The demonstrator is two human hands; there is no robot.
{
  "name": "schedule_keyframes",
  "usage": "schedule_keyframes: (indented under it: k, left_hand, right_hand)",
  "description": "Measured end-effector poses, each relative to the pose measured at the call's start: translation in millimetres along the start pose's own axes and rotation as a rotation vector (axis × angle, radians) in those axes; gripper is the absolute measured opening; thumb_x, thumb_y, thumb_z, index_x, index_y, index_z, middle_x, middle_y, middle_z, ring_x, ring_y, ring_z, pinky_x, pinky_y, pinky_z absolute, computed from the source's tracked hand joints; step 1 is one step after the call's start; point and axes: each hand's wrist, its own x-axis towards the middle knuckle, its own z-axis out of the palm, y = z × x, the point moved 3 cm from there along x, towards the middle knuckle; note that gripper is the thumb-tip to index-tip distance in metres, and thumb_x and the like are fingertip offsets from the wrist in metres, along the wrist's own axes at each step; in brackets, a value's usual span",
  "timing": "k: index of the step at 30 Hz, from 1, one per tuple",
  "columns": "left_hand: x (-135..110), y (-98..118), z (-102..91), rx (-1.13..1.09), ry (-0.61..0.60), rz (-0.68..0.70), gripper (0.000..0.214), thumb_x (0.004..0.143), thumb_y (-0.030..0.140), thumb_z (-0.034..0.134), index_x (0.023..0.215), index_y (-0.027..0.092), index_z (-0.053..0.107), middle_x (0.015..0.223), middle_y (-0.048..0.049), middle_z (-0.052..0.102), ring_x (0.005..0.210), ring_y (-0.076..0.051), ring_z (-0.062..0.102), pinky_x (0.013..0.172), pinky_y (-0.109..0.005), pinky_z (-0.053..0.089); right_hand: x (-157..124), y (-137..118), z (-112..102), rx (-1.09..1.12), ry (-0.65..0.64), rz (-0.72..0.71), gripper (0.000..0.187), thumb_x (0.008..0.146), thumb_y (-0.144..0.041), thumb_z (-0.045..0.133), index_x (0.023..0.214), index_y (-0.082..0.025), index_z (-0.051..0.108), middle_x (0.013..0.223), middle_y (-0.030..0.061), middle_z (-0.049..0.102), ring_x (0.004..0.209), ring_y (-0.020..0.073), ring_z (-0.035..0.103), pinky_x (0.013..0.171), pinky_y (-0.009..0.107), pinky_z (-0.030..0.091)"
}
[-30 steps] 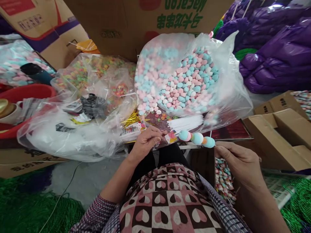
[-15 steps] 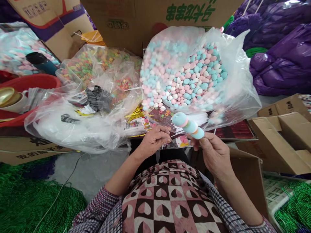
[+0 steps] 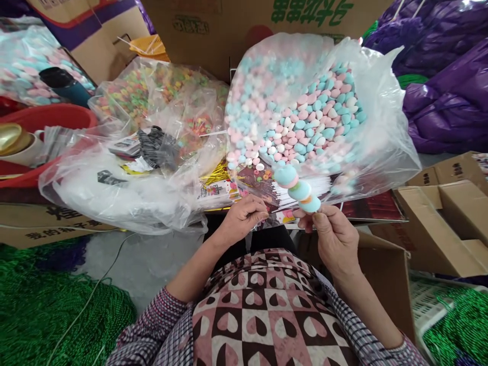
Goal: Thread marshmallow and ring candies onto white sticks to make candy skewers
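My right hand (image 3: 335, 236) is closed round the lower end of a marshmallow skewer (image 3: 299, 190). Several pale blue marshmallows are threaded on it, with thin pink and orange pieces between them, and it tilts up to the left. My left hand (image 3: 246, 218) is pinched shut at the table's front edge, apart from the skewer. Thin clear film, seemingly a clear plastic bag (image 3: 249, 241), hangs from its fingers; its outline is hard to see. Behind the hands lie white sticks (image 3: 284, 195), printed packets (image 3: 213, 190) and gold twist ties (image 3: 216, 175).
A large open bag of pink, blue and white marshmallows (image 3: 301, 129) fills the back right. Bags of colourful ring candies (image 3: 129, 94) and a clear plastic bag (image 3: 87, 188) lie left, beside a red basin (image 3: 72, 118). Cardboard boxes (image 3: 430, 213) stand at right.
The view has shifted slightly, so the table things sit a little further right. The skewer has tipped slightly upward in my right hand. Both hands keep their grip.
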Motion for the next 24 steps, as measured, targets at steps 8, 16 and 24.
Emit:
schedule_keyframes:
  k: [8,16,24]
  left_hand:
    - [-4,0,5.5,0.158,-0.037,-0.008,0.024,0.093,0.034,0.054,0.080,0.018,0.068,0.086,-0.0054,0.065,0.086,-0.017,0.061,0.081,-0.031,0.047]
    - [-3,4,-6.0,0.101,0.143,-0.018,0.021,0.095,0.030,0.052,0.081,0.018,0.062,0.082,-0.0033,0.062,0.080,-0.014,0.058,0.077,-0.028,0.047]
    - [-7,-1,-0.2,0.113,0.125,-0.034,0.022,0.095,0.032,0.052,0.080,0.019,0.061,0.083,-0.0032,0.062,0.084,-0.015,0.058,0.095,-0.035,0.045]
  right_hand:
    - [3,-6,5,-0.166,-0.028,-0.009,0.020,0.095,-0.040,0.054,0.092,-0.023,0.065,0.075,0.0007,0.066,0.060,0.0137,0.055,0.057,0.029,0.046]
    - [-1,1,10,-0.063,-0.064,0.072,0.018,0.096,-0.037,0.054,0.089,-0.023,0.063,0.074,-0.0003,0.067,0.057,0.0121,0.056,0.053,0.026,0.044]
    - [2,5,7,0.142,0.106,0.057,0.016,0.096,-0.038,0.054,0.093,-0.023,0.059,0.087,0.0028,0.072,0.059,0.0120,0.059,0.053,0.026,0.044]
